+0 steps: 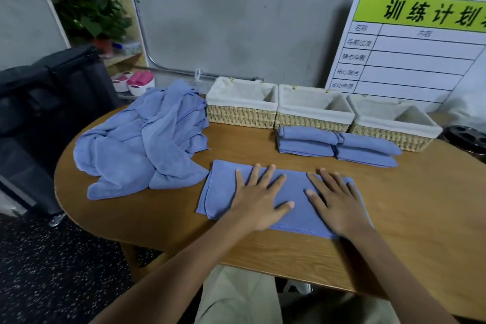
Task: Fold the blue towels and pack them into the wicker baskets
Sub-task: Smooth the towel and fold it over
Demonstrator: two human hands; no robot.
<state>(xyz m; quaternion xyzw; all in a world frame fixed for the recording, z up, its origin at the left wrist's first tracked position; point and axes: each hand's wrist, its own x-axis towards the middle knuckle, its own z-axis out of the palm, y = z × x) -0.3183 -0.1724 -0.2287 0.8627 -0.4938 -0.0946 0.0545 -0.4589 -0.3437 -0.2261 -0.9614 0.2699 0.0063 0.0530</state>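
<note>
A wooden table carries a heap of unfolded blue towels at left and three wicker baskets along the far edge, with folded towels just in front of them. The half-folded towel lies near the person. It looks soft, light and limp, best pinched at the corners or hemmed edge. The left hand and the right hand press flat on it, fingers spread, grasping nothing.

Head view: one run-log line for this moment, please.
left hand flat on half-folded towel | right hand flat on it | folded towels on table | baskets look empty
</note>
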